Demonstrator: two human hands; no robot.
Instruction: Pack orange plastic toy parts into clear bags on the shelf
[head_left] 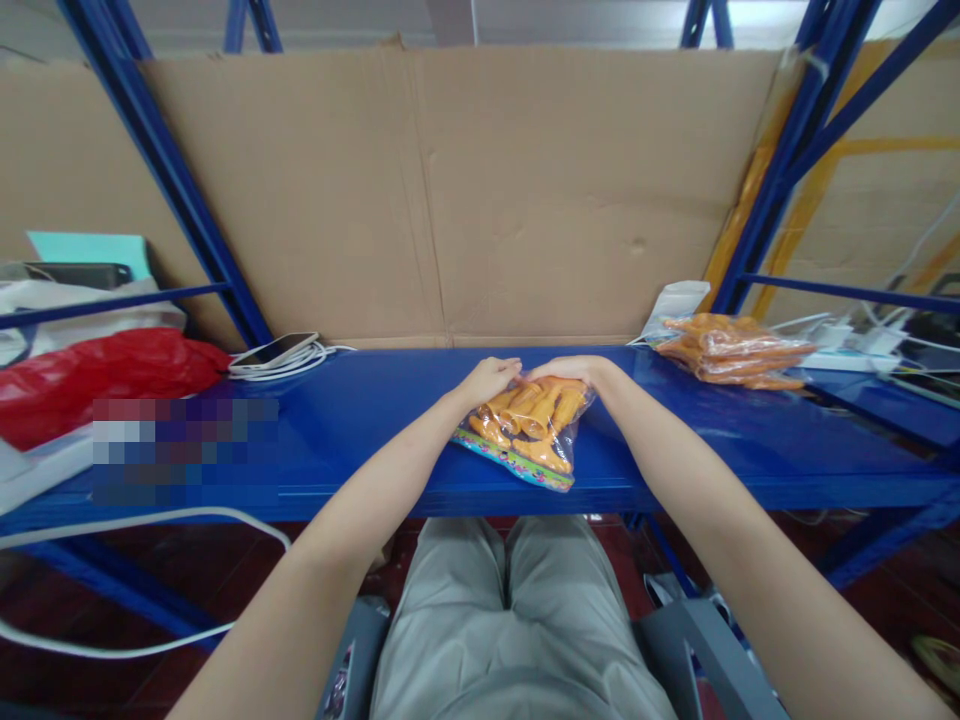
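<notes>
A clear plastic bag (529, 425) with several orange-yellow pieces in it lies on the blue shelf top, close to its front edge. A colourful printed strip runs along the bag's near side. My left hand (491, 378) is closed at the bag's far left edge, pinching the plastic. Beside it, my right hand (566, 370) bends over the far right edge of the bag; its fingers are curled down against the plastic and partly hidden. The two hands nearly meet at the far edge.
A stack of bagged orange pieces (731, 350) lies at the right, near a power strip (851, 345). At the left are a red plastic bag (112, 375), a phone (285, 348) and a coiled white cable (281, 368). Cardboard (525, 200) closes off the back between blue posts.
</notes>
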